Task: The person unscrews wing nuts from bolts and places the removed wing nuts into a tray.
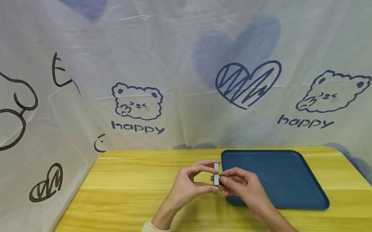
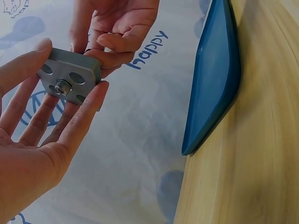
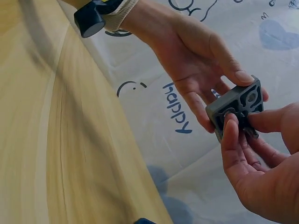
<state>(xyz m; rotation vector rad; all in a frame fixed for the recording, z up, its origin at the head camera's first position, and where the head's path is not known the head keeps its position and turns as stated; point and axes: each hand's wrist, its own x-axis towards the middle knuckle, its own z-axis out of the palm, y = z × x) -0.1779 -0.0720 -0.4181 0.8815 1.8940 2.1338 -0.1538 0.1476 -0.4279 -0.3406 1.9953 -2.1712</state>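
My left hand (image 1: 185,182) grips a small grey square block (image 1: 216,174) by its edges, thumb on one side and fingers on the other. In the left wrist view the block's smooth face has several round holes, and a socket-head bolt (image 2: 63,87) sticks out of its middle. The right hand (image 1: 245,187) is at the opposite side of the block. There, in the right wrist view, its thumb and fingers pinch a small dark part (image 3: 243,120) at the middle of the ribbed, hollowed face; the fingertips partly hide it.
A blue tray (image 1: 271,176) lies on the wooden table (image 1: 131,186), behind and beside the right hand. White cloth (image 1: 189,60) printed with bears and hearts hangs at the back and left. A dark device (image 3: 88,19) sits at the left wrist.
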